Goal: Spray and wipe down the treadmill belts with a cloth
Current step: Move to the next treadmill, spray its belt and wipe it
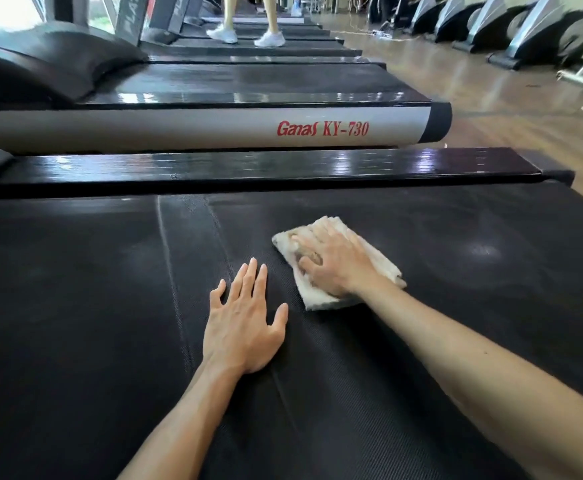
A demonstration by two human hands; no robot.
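You had bright daylight from the window (13,8) at the top left. The shiny side rail (266,164) glared white. The far machines (525,26) looked blurry, and straight lines bent near the edges.

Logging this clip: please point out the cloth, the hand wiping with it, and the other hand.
cloth (321,300), head view, near lower edge of the fabric.
right hand (335,263), head view, back of the hand.
left hand (243,327), head view, back of the hand.

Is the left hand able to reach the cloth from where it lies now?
Probably yes. The left hand rests flat on the belt beside the cloth, with only bare belt between; the right hand presses on it.
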